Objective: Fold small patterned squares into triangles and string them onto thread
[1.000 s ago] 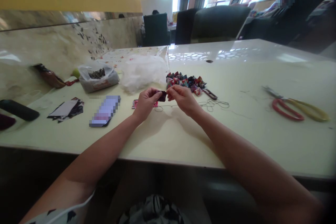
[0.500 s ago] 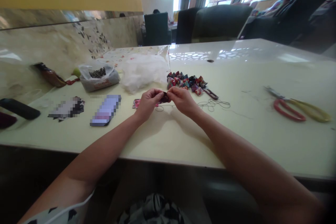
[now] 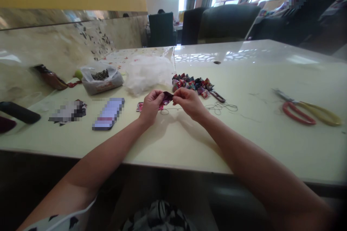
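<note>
My left hand (image 3: 151, 106) pinches a small dark, purple-patterned cloth piece (image 3: 167, 98) between thumb and fingers. At the cloth's right edge, the fingertips of my right hand (image 3: 189, 104) are pressed together; whether a needle is between them is too small to tell. Pink patterned cloth (image 3: 139, 106) lies on the table beside and partly behind my left hand. Just beyond my right hand sits a cluster of colourful folded fabric pieces (image 3: 192, 83). Thin dark thread (image 3: 222, 107) lies in loops to the right, near small thread snips (image 3: 217, 96).
Large scissors (image 3: 311, 112) with red and yellow handles lie on the table (image 3: 173, 144) at right. Leftward are a phone (image 3: 108, 113), cloth scraps (image 3: 69, 111), a dark case (image 3: 20, 112) and a bag (image 3: 101, 81) of dark bits. White stuffing (image 3: 148, 74) lies behind.
My hands have moved slightly apart, and more of the cloth between them shows. My left hand has shifted a little to the left.
</note>
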`<state>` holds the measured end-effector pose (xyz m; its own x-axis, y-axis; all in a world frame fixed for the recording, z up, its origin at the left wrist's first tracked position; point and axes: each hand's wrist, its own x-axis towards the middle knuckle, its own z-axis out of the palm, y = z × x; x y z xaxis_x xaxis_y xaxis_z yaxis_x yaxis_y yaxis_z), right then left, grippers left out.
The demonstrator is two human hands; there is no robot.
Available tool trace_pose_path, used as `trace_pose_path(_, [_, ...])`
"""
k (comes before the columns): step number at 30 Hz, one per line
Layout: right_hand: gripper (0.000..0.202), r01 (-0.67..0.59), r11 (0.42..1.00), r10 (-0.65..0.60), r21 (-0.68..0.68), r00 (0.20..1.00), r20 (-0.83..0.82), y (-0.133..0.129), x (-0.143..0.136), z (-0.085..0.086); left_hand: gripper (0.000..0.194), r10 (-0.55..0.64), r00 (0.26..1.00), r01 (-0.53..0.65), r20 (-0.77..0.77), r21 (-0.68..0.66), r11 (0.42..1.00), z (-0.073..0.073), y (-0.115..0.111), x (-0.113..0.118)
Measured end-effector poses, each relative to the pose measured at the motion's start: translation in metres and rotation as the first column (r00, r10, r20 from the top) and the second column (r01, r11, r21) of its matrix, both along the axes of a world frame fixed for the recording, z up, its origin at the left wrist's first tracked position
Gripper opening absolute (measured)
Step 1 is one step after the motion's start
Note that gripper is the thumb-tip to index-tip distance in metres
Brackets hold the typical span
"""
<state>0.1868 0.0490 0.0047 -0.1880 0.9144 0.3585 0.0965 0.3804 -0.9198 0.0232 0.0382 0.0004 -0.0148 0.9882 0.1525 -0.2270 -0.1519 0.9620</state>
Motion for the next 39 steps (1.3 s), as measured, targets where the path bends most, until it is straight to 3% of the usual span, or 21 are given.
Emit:
trace_pose_path(7, [0.005,0.017,0.994,-0.03,0.109,0.991,0.127,0.002,0.002,0.003,0.033,-0.13,0.99,0.131,-0.06,0.001,0.991,0.003,0.0,-0.001])
trace_pose_path(15, [0.017,-0.081,0.997,0.081,-0.013,0.997,0.0,0.001,0.0,-0.003,0.03,-0.087,0.996,0.088,-0.016,0.062,0.994,0.002,-0.001,0.001])
trace_pose_path(21, [0.012,0.015,0.999,-0.014,0.047,1.0,-0.022,0.002,-0.001,-0.006,0.036,-0.1,0.995,0.1,-0.003,0.007,0.995,-0.002,-0.002,0.003])
trace_pose_path(25, [0.022,-0.062,0.996,0.055,-0.062,0.992,-0.109,0.001,-0.003,-0.006,0.041,-0.09,0.996,0.09,0.004,-0.02,0.996,-0.002,-0.002,0.003])
trace_pose_path(29, [0.02,-0.111,0.991,0.106,-0.074,0.992,-0.072,-0.002,-0.004,-0.007,0.047,-0.089,0.996,0.09,0.028,-0.037,0.995,-0.002,0.0,0.002])
trace_pose_path(39, [0.024,0.015,0.998,-0.009,-0.066,0.996,0.093,-0.001,-0.001,-0.006,0.042,-0.044,0.999,0.044,-0.027,0.0,0.999,0.0,-0.001,0.0])
